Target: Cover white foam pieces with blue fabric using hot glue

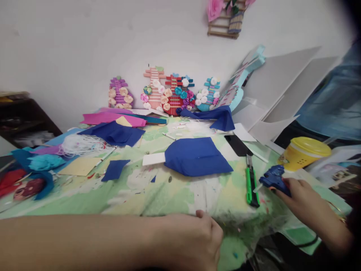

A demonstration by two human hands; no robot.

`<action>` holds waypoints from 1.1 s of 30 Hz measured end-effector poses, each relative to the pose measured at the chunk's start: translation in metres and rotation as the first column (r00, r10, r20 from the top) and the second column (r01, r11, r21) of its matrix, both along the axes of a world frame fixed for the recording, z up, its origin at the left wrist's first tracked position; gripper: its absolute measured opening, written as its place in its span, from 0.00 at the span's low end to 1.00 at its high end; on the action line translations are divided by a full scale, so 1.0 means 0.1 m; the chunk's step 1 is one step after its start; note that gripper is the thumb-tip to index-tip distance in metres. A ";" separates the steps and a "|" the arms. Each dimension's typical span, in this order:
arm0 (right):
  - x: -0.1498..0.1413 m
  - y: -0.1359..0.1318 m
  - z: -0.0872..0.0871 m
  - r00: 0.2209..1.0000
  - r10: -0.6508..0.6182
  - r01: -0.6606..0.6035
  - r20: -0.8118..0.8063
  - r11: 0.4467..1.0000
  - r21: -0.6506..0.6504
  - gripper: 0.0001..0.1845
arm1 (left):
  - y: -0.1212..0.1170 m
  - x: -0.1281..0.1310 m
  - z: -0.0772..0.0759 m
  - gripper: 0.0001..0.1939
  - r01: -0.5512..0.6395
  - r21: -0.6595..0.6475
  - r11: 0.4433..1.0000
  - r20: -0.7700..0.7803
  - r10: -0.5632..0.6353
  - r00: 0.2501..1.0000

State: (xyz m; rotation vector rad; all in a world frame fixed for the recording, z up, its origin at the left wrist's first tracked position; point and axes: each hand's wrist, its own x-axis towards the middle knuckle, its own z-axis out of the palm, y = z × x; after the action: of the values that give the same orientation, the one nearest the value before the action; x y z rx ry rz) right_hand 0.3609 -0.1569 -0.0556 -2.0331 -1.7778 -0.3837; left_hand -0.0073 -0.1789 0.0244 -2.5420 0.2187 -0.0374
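Note:
My right hand [306,203] is wrapped around a blue glue gun [273,177] at the right edge of the table. A whitish stick pokes out beside the gun. My left hand [194,239] is closed in a fist at the table's front edge; whatever its fingers hold, if anything, is hidden. Beyond it lies a dark blue covered flat piece [197,156] with a white tab [153,159] sticking out on its left. A green utility knife [251,182], its blade out, lies between that piece and the glue gun.
Behind the knife is a black phone [238,145]. A yellow lidded tub [303,152] stands at right, near white boards [282,82]. Blue fabric [115,133], a blue scrap [115,170] and white string [84,145] lie left. Decorated guitar-shaped crafts [173,94] lean on the wall.

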 end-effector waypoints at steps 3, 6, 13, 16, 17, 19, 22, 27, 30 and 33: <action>-0.11 -0.06 0.03 0.992 -0.025 0.038 0.124 0.994 -0.103 0.16 | -0.03 0.03 0.03 0.13 0.059 -0.002 0.998 0.052 -0.059 0.997; -0.57 -0.21 0.27 0.997 0.070 -0.072 0.024 0.993 0.098 0.17 | -0.07 0.04 0.07 0.15 0.119 0.038 0.992 0.119 -0.123 0.985; -1.86 -0.60 0.75 0.296 0.547 -0.848 -0.783 0.528 0.049 0.23 | -0.12 0.03 -0.02 0.13 0.197 -0.015 0.980 0.129 -0.194 0.973; -2.06 -0.58 0.74 0.127 0.364 -0.889 -0.923 0.454 0.056 0.18 | -0.11 -0.01 -0.06 0.10 0.219 -0.078 0.973 0.112 -0.210 0.971; -2.10 -0.56 0.72 0.100 0.328 -0.885 -0.939 0.461 0.068 0.17 | -0.10 -0.03 -0.05 0.10 0.230 -0.072 0.971 0.090 -0.223 0.971; -2.14 -0.52 0.71 0.082 0.328 -0.873 -0.941 0.479 0.091 0.13 | -0.08 -0.08 -0.02 0.10 0.236 -0.017 0.972 0.002 -0.236 0.972; -2.19 -0.48 0.71 0.100 0.410 -0.863 -0.906 0.489 0.126 0.08 | -0.04 -0.14 0.02 0.13 0.189 0.124 0.974 -0.157 -0.169 0.973; -2.27 -0.42 0.72 0.081 0.513 -0.821 -0.855 0.521 0.234 0.09 | 0.05 -0.20 -0.01 0.12 0.192 0.177 0.965 -0.170 -0.162 0.972; -2.30 -0.39 0.71 0.073 0.516 -0.817 -0.854 0.522 0.246 0.10 | 0.10 -0.23 -0.06 0.09 0.179 0.102 0.979 -0.105 -0.168 0.980; -2.32 -0.36 0.67 0.070 0.485 -0.816 -0.872 0.531 0.230 0.12 | 0.13 -0.25 -0.12 0.08 0.174 -0.025 0.984 -0.024 -0.175 0.984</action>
State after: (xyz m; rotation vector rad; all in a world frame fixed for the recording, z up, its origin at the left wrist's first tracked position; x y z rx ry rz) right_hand 0.1293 -0.1926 0.0117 -0.8356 -1.7741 1.1800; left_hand -0.0327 -0.1662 0.0128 -2.5398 0.4536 -0.0752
